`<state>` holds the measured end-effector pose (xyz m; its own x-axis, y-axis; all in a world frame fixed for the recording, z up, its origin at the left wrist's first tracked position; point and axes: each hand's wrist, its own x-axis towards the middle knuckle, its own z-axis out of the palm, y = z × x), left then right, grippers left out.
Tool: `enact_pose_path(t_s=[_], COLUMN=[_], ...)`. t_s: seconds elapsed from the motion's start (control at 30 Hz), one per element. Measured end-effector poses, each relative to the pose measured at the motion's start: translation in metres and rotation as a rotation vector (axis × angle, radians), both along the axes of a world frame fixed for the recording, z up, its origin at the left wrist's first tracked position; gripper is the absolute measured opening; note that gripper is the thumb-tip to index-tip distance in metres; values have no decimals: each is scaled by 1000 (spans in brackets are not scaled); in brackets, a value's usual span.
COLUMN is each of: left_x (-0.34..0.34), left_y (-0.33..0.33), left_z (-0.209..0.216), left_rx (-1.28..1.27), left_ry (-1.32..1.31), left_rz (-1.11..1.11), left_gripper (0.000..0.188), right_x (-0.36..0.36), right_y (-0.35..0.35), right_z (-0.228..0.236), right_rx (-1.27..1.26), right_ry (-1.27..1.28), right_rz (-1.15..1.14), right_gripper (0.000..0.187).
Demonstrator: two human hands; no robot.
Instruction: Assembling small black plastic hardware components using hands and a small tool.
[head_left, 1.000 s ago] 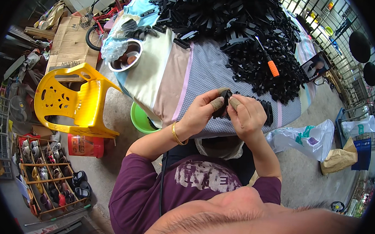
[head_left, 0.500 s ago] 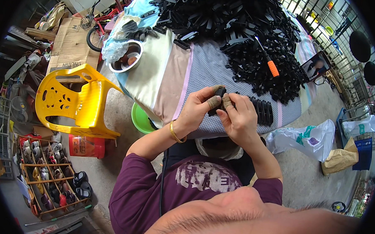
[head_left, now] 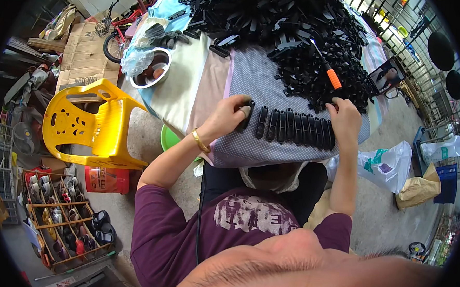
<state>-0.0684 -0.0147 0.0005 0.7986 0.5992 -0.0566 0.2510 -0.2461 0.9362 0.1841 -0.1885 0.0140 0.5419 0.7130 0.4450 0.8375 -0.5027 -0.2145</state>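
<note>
Left hand [head_left: 225,117] on the near part of the table [head_left: 250,150], fingers curled narrow around one black plastic piece [head_left: 248,113], pressing it down on the dotted grey cloth [head_left: 254,72]. Gold bracelet [head_left: 201,141] on the left wrist. This piece at the left end of a row of black pieces [head_left: 296,129], just beside the next one, with a small gap between. Row lying side by side along the near edge of the table, each piece standing across the edge.

Right hand [head_left: 344,118] at the right end of the same row, fingers bent and reaching into the edge of the big pile of black parts [head_left: 282,32]. Cannot tell whether holding a part or only touching; fingertips hidden among the pile. Hands well apart, the row between them.

Screwdriver with orange handle [head_left: 327,70] lying on the pile, beyond the right hand. Phone [head_left: 387,76] leaning at the right edge of the table. Metal bowl [head_left: 151,74] on the left part of the table. Yellow plastic chair [head_left: 93,126] on the floor to the left, green bucket [head_left: 169,139] partly under the table. White plastic bag [head_left: 387,165] on the floor to the right.
</note>
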Motion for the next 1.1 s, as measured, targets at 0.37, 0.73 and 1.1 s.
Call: enact_pose_path(t_s=[0.37, 0.73, 1.1], left_x=[16, 40, 25], left_y=[24, 137, -9], left_z=[4, -4, 42], left_rx=[778, 1045, -754], left_ry=[102, 214, -295], left_rz=[74, 212, -332], left_gripper=[28, 26, 41], right_x=[13, -20, -97], right_y=[1, -6, 23], right_z=[-6, 5, 23], right_rx=[-59, 488, 636], right_ry=[44, 981, 447], right_rz=[13, 412, 697], right_gripper=[19, 25, 16])
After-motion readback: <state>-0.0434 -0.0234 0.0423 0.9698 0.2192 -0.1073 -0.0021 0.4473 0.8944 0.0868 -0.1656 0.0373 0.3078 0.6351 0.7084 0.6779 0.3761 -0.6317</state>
